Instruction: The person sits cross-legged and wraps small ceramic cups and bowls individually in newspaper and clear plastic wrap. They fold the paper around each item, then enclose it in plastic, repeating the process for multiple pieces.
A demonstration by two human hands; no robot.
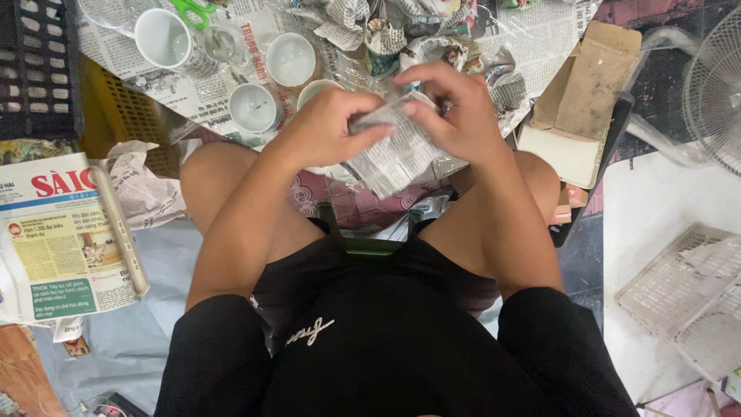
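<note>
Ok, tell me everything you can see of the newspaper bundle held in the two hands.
The newspaper bundle is a crumpled sheet of grey printed newsprint, folded around something hidden inside. It hangs tilted, its lower corner pointing down over the person's lap. The left hand grips its left edge; the right hand pinches its top from above. It hangs clear of the floor, in front of the white cups.

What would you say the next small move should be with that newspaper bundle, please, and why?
Probably fold the loose lower flap up: both the left hand and right hand pinch the newspaper bundle at its top, while its lower end hangs open.
</note>
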